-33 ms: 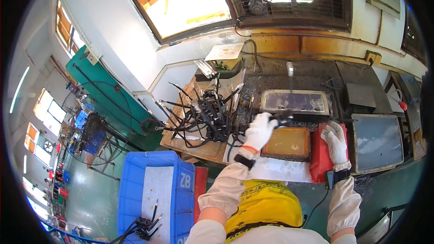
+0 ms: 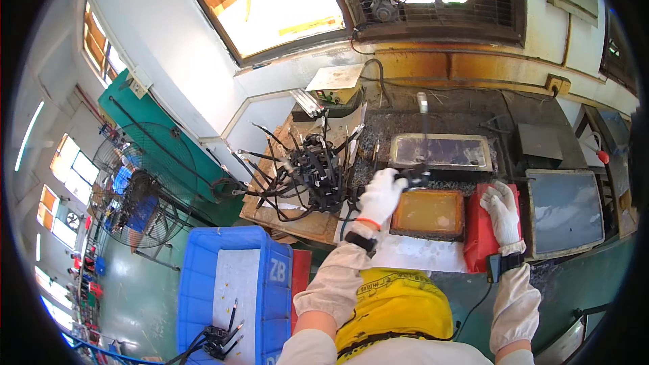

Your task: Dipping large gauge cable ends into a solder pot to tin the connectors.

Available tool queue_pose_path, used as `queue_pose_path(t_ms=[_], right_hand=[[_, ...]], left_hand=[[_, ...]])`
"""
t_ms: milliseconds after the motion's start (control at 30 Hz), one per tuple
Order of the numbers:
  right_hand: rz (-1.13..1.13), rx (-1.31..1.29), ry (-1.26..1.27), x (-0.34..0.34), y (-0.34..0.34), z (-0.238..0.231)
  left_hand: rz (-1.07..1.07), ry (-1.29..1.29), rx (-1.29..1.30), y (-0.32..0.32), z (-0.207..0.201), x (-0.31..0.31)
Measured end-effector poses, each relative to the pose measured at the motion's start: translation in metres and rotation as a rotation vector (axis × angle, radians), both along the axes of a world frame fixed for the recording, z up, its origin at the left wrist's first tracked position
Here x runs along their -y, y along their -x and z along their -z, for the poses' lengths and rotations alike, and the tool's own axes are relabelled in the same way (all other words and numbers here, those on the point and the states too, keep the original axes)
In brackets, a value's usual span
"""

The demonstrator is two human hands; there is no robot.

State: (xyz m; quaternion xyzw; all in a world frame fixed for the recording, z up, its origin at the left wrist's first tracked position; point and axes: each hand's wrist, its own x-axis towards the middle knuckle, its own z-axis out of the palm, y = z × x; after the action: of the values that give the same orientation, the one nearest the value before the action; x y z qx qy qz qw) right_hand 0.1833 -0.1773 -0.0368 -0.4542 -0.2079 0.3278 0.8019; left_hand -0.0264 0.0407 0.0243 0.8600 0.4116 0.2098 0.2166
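Note:
In white gloves, my left hand [image 2: 382,192] is closed on a black cable [image 2: 419,176] just left of the amber pan. From my fingers the cable rises across the metal-rimmed bath [image 2: 466,153] to a pale silvery tip [image 2: 422,101] beyond its far rim. The rust-edged pan [image 2: 433,212] holds a yellowish-brown substance and lies between my two hands. My right hand [image 2: 500,211] rests with its fingers laid along a red box-like object [image 2: 476,233]; whether it grips that object is unclear. A tangled heap of black cables with pale ends [image 2: 314,169] lies left of my left hand.
A blue crate [image 2: 276,304] at the lower left holds a sheet and more black cables [image 2: 218,339]. White paper [image 2: 412,253] lines the bench front. Right of the red object is a framed grey tray [image 2: 564,213]. A caged fan [image 2: 142,189] stands at left, a wall fan [image 2: 387,8] behind.
My left hand has shifted slightly left with the cable, and the cable's pale tip has swung left. My right hand stays where it was.

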Motion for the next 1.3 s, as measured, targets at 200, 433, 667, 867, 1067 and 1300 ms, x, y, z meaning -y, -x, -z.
queue_pose_path(t_ms=[200,433,667,867,1067,1300], right_hand=[[-0.021,0.003,-0.026,-0.001,-0.002,0.003],[-0.006,0.025,-0.031,-0.005,0.001,-0.007],[-0.001,-0.008,-0.053,-0.004,0.000,-0.004],[0.003,-0.023,-0.051,-0.005,-0.001,-0.002],[0.004,-0.035,-0.062,-0.004,-0.001,-0.004],[0.005,-0.053,-0.060,0.001,0.002,-0.001]], left_hand=[[-0.261,-0.318,-0.078,0.046,0.036,-0.054],[-0.375,-0.357,-0.182,0.044,0.037,-0.093],[-0.421,-0.153,-0.269,0.028,0.039,-0.103],[-0.436,-0.062,-0.302,0.022,0.049,-0.112],[-0.439,0.084,-0.322,0.017,0.049,-0.120],[-0.434,0.076,-0.335,0.021,0.060,-0.118]])
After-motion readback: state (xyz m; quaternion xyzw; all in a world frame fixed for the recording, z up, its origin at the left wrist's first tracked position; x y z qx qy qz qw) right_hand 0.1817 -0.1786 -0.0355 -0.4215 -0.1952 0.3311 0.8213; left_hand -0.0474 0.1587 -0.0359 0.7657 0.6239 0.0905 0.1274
